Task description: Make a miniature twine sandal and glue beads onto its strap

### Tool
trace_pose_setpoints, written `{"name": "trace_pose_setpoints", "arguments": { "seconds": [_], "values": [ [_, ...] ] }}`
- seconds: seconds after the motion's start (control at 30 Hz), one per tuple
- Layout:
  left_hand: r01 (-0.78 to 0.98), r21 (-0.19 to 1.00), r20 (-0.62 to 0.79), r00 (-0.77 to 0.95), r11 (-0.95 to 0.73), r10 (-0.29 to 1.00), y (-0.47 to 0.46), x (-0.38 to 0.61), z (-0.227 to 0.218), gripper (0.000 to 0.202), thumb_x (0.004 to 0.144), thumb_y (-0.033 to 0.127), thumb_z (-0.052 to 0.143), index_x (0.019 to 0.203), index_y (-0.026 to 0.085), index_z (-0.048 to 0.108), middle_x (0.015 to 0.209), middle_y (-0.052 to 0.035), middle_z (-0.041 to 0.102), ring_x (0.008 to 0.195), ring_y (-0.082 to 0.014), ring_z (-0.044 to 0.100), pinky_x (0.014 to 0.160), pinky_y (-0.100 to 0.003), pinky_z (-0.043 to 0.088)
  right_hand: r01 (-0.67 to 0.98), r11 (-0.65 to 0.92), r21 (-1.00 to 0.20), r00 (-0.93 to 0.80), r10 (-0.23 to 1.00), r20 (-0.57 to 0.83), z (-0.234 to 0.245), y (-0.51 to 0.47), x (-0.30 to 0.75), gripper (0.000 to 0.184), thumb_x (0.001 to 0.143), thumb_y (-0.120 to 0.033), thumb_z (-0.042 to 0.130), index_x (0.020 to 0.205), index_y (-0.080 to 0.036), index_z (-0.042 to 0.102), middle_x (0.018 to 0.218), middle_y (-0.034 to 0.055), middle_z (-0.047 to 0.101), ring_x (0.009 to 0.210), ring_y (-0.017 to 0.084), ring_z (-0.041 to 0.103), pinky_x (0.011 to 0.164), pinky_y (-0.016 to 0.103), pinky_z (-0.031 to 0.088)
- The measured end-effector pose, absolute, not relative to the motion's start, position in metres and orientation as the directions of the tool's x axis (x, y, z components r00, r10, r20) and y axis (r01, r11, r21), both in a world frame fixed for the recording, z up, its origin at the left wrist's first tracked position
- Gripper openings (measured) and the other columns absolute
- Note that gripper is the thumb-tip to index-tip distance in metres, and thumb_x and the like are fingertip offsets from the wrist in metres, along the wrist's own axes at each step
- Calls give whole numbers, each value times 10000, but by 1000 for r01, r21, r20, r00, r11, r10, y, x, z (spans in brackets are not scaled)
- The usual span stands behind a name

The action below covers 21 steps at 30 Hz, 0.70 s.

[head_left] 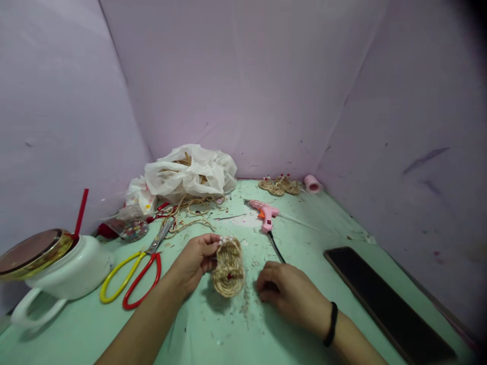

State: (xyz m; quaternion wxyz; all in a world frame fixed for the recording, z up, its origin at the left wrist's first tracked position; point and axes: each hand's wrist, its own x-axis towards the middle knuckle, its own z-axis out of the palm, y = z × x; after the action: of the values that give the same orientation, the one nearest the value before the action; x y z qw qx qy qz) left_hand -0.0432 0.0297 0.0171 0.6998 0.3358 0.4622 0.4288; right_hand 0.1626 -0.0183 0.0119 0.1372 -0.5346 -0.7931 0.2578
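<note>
A small slipper of coiled jute twine (228,281), with white beads along its far edge and a red spot near the close end, is tilted up a little above the table. My left hand (198,259) pinches its left edge near the beads, thumb on the near face. To the right of the slipper and apart from it, my right hand (291,294) rests low over the table with its fingers curled in; nothing shows in them. A black band circles the right wrist. Beyond this hand lies a pink glue gun (266,215), its black cord running toward the fingers.
Scissors (148,258) and a white cup (72,274) with a gold-rimmed lid stand left. Behind are a bag of beads (133,228), loose twine (194,208) and a white plastic bag (192,172). More twine slippers (279,186), a pink roll (312,184) and a phone (384,299) lie right.
</note>
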Motion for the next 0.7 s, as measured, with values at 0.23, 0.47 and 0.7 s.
{"name": "trace_pose_setpoints", "arguments": {
  "seconds": [0.23,0.47,0.7],
  "values": [
    [-245,873,-369,233,421,900,21,-31,11,153,583,132,650,715,121,573,639,-12,594,535,-106,552,515,-217,430,670,195,-716,-207,976,73,10,-10,164,159,765,-220,491,700,-184,631,689,29,624,649,165,558,601,264,409],
    [-137,927,-315,229,350,921,18,-21,3,178,575,173,664,739,110,637,670,-30,628,578,-129,558,544,-249,436,189,-43,-981,23,999,-39,12,-4,163,234,721,-404,559,657,-181,524,530,-47,479,473,108,474,430,217,392],
    [308,950,95,-114,-56,989,16,-23,4,246,614,104,568,824,175,674,790,-35,644,690,-159,545,626,-255,407,13,-134,-991,-44,990,-135,24,-13,157,297,628,-439,681,673,-157,596,487,-41,532,445,89,481,464,217,400]
  ]
}}
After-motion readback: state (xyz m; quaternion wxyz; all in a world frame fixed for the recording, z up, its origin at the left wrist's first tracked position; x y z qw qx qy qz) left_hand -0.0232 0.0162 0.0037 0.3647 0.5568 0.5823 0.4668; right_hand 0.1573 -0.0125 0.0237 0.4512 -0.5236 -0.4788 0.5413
